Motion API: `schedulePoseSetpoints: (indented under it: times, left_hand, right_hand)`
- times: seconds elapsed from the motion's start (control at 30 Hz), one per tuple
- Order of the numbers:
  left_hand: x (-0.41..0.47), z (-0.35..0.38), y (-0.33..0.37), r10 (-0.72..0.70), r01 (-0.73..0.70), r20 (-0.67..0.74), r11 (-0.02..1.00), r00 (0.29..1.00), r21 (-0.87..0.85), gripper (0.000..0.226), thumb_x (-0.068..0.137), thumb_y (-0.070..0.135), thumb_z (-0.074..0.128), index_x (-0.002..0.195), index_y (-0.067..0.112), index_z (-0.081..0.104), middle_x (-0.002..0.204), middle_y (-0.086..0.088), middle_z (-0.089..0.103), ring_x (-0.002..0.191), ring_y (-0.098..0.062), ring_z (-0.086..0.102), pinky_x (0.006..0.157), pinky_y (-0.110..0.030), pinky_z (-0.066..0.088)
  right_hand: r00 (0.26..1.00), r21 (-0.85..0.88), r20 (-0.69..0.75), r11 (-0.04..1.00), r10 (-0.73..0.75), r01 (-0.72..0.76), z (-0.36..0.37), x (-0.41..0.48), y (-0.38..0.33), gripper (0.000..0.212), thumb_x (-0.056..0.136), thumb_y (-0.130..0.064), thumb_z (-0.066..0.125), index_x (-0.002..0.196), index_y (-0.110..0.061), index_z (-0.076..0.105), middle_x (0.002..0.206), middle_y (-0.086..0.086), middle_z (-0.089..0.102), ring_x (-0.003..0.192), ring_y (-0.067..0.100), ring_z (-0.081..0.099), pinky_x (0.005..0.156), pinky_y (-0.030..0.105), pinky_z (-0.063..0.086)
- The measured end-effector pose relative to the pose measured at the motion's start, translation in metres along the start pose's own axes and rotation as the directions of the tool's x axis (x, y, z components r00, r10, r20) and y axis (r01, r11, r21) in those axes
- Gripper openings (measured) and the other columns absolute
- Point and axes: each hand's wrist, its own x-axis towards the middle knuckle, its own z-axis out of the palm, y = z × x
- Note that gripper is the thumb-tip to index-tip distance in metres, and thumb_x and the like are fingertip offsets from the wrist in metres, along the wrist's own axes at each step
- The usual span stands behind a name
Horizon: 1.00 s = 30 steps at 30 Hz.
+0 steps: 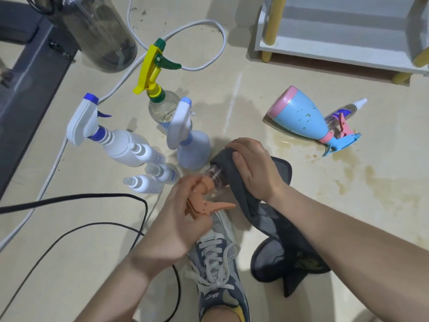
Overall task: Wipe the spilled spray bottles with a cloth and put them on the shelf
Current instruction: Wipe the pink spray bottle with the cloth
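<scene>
Lower centre: grey shoe, logo unreadable. Left hand gripped orange trigger of clear spray bottle; right hand clasped grey cloth round its body. Small white bottles centre-left, labels blurred. Blue-pink bottle lay sideways, right. White shelf upper right.

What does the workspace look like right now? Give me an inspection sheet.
Surface: beige floor, brownish spill at right.
Job's things: clear bottle wrapped in grey cloth; blue bottle and small bottle lying by the spill; other bottles standing left; shelf, no bottles seen.
Clutter: nothing seen.
Hands: left hand grips the orange trigger; right hand holds cloth round bottle.
Cables: white cable, black cable on the floor.
Surroundings: dark canister, shoe.
</scene>
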Motion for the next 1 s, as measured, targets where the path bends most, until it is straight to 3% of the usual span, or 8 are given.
schedulePoseSetpoints:
  times: [0.07,0.13,0.3,0.4,0.5,0.63,0.83,1.0]
  left_hand:
    - [-0.006,-0.015,-0.013,-0.013,-0.05,0.182,0.94,0.983,0.337,0.083,0.066,0.037,0.062,0.136,0.059,0.022,0.159,0.009,0.018,0.143,0.008,0.017,0.116,-0.023,0.026]
    - [-0.002,-0.021,-0.019,0.005,-0.103,0.177,0.83,0.984,0.548,0.09,0.063,0.047,0.059,0.135,0.068,0.009,0.161,0.012,-0.003,0.145,0.004,-0.007,0.117,-0.023,0.014]
    - [0.022,-0.01,-0.006,0.397,-0.369,0.197,0.42,0.896,0.829,0.054,0.078,0.042,0.047,0.121,0.012,0.059,0.139,-0.015,0.051,0.125,-0.031,0.05,0.087,-0.038,0.052]
    - [0.029,-0.007,-0.001,0.436,-0.437,0.281,0.311,0.855,0.844,0.049,0.072,0.04,0.063,0.114,0.013,0.064,0.109,-0.001,0.068,0.091,-0.025,0.067,0.06,-0.029,0.053]
    - [0.028,-0.002,0.005,0.381,-0.367,0.179,0.51,0.907,0.778,0.029,0.078,0.05,0.039,0.092,0.029,0.055,0.074,0.013,0.057,0.068,-0.015,0.056,0.056,-0.033,0.048]
    - [0.022,0.006,0.0,0.328,-0.24,-0.012,0.718,0.945,0.654,0.036,0.091,0.06,0.038,0.096,0.035,0.064,0.066,0.015,0.063,0.063,-0.003,0.06,0.061,-0.024,0.048]
    - [0.015,0.0,-0.013,0.074,-0.053,-0.173,0.991,0.982,0.125,0.02,0.093,0.039,0.054,0.108,0.04,0.068,0.081,0.027,0.072,0.072,0.001,0.07,0.068,-0.017,0.055]
    - [0.007,0.003,-0.03,-0.075,0.096,-0.219,0.992,0.973,0.085,0.05,0.077,0.068,0.056,0.079,0.022,0.076,0.071,0.0,0.074,0.07,-0.017,0.071,0.079,-0.047,0.057]
  right_hand:
    - [1.0,0.037,0.008,0.999,0.015,-0.015,0.0,-0.001,0.004,0.043,0.102,-0.029,0.031,0.116,-0.007,0.066,0.116,0.007,0.064,0.113,0.026,0.055,0.103,0.034,0.038]
    - [0.999,0.072,-0.007,0.997,0.04,-0.039,0.0,-0.004,0.005,0.043,0.102,-0.028,0.031,0.115,-0.006,0.065,0.115,0.007,0.065,0.112,0.027,0.055,0.104,0.03,0.036]
    - [0.993,0.15,-0.036,0.983,0.114,-0.108,-0.003,-0.009,0.005,0.038,0.102,-0.023,0.034,0.115,-0.003,0.063,0.112,0.009,0.066,0.108,0.026,0.056,0.104,0.029,0.036]
    - [0.989,0.222,0.036,0.964,0.144,-0.149,-0.012,-0.014,0.007,0.037,0.103,-0.021,0.034,0.119,-0.004,0.063,0.114,0.003,0.063,0.115,0.017,0.052,0.109,0.022,0.032]
    - [0.955,0.311,0.055,0.904,0.293,-0.295,-0.015,-0.041,-0.004,0.04,0.102,-0.023,0.035,0.126,-0.008,0.062,0.126,-0.008,0.057,0.134,-0.004,0.03,0.114,0.011,0.02]
    - [0.914,0.284,-0.044,0.882,0.404,-0.377,-0.006,-0.082,-0.036,0.045,0.102,-0.03,0.035,0.142,-0.016,0.05,0.148,-0.011,0.041,0.148,0.006,0.019,0.121,0.026,0.018]
    - [0.985,0.045,-0.054,0.986,0.162,-0.159,0.013,-0.077,-0.06,0.047,0.105,-0.04,0.027,0.149,-0.025,0.038,0.157,-0.012,0.029,0.151,0.01,0.014,0.12,0.042,0.02]
    - [0.944,0.21,-0.056,0.928,0.324,-0.307,0.009,-0.011,-0.032,0.038,0.1,-0.029,0.036,0.111,-0.014,0.068,0.119,0.001,0.065,0.118,0.02,0.055,0.104,0.039,0.042]
